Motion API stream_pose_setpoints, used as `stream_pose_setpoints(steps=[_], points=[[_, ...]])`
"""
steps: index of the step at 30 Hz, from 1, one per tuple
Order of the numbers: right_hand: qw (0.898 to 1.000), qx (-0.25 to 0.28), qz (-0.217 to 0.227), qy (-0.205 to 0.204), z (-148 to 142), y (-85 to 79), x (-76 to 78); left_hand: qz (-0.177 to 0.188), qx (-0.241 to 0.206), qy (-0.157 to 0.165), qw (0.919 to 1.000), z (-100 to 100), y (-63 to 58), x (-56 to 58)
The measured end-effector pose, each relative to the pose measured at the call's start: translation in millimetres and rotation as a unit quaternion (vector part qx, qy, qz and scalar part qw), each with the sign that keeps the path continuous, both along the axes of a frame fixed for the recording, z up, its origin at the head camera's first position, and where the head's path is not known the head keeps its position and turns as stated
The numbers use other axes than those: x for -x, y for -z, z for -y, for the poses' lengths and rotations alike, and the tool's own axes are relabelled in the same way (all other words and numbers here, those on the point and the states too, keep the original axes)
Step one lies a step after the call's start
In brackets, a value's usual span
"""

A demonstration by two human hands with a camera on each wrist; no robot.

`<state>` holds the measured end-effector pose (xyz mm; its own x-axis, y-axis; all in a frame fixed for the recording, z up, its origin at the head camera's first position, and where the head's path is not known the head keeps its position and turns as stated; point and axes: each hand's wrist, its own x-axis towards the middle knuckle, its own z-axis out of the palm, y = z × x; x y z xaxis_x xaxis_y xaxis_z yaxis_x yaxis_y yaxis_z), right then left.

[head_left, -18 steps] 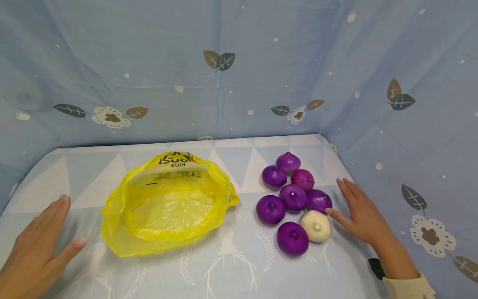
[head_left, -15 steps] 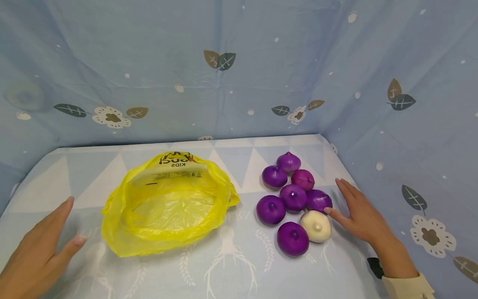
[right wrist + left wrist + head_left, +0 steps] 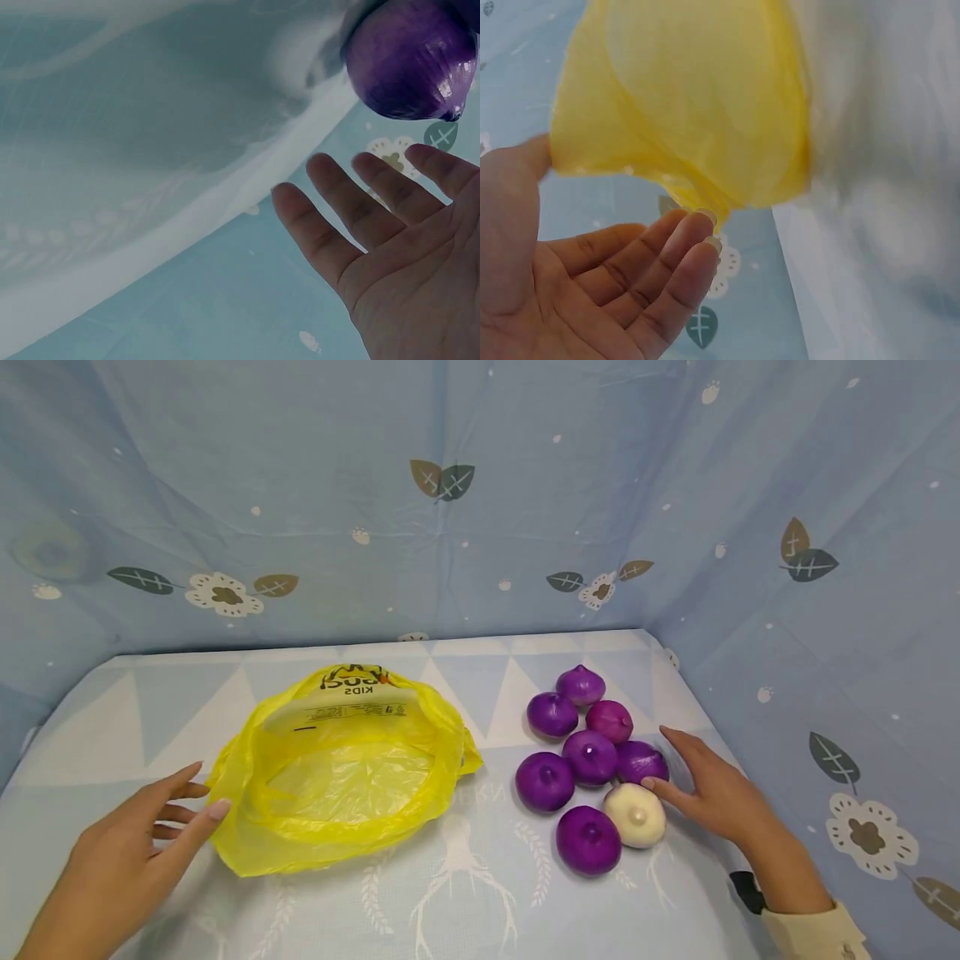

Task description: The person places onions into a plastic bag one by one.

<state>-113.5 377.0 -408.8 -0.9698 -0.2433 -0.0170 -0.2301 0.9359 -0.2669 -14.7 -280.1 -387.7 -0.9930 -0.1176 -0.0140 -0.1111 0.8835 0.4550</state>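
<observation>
A yellow plastic bag (image 3: 315, 852) lies with its wide mouth upward on the left half of the table. My left hand (image 3: 142, 852) is at the bag's left edge, fingers loosely bent and thumb apart; in the left wrist view, the bag (image 3: 690, 105) covers the thumb tip, and whether they touch I cannot tell. To the right sit several purple onions (image 3: 543, 781) and one white onion (image 3: 635, 815) in a cluster. My right hand (image 3: 723, 793) is beside them, fingers spread, thumb tip near the rightmost purple onion (image 3: 641, 763). Its palm holds nothing in the right wrist view.
A pale patterned cloth (image 3: 465, 910) covers the table. Blue printed curtain (image 3: 337, 527) hangs close behind the table's back edge, and more of it (image 3: 862, 652) runs along the right side, near my right arm.
My left hand has moved right from beside the bag to its left edge, its fingers bending more. My right hand has shifted slightly left toward the onions. Bag and onions stay put.
</observation>
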Motion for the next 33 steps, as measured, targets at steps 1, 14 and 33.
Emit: stream_pose_setpoints(steps=[1, 14, 33], points=[[1.0, 0.0, 0.004, 0.0, 1.0, -0.6, 0.4, 0.005, -0.002, -0.009, 0.9999, -2.9, -1.3, 1.5], [0.999, 0.035, -0.003, -0.027, 8.4, 4.2, 3.9, -0.082, -0.013, -0.018, 0.9964, -9.9, -2.8, -2.9], [0.999, 0.031, 0.022, -0.017, 15.6, 3.1, 8.4, -0.14, -0.016, -0.007, 0.9899, -15.7, 4.4, -0.1]])
